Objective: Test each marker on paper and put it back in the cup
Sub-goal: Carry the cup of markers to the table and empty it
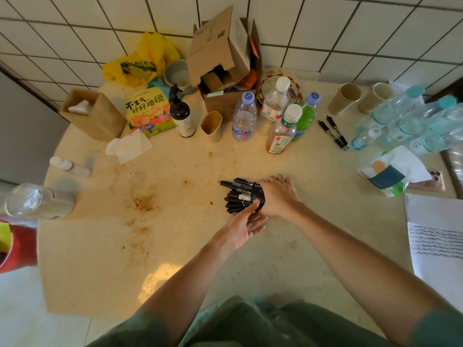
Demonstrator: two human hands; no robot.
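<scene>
A black mesh cup (258,196) lies tipped on its side in the middle of the round table, its mouth pointing left. Several black markers (236,195) stick out of it. My right hand (279,195) is wrapped over the cup's base from the right and grips it. My left hand (241,226) comes from below, fingers spread, with the index finger touching the markers at the cup's mouth. A white sheet of paper (436,236) with rows of wavy test lines lies at the table's right edge, away from both hands.
Plastic bottles (244,118) and a cardboard box (223,68) crowd the far side. Two loose black pens (333,132) lie at the right rear near paper cups (344,97). A glass jar (37,201) lies at the left edge. The table (150,246) shows brown stains.
</scene>
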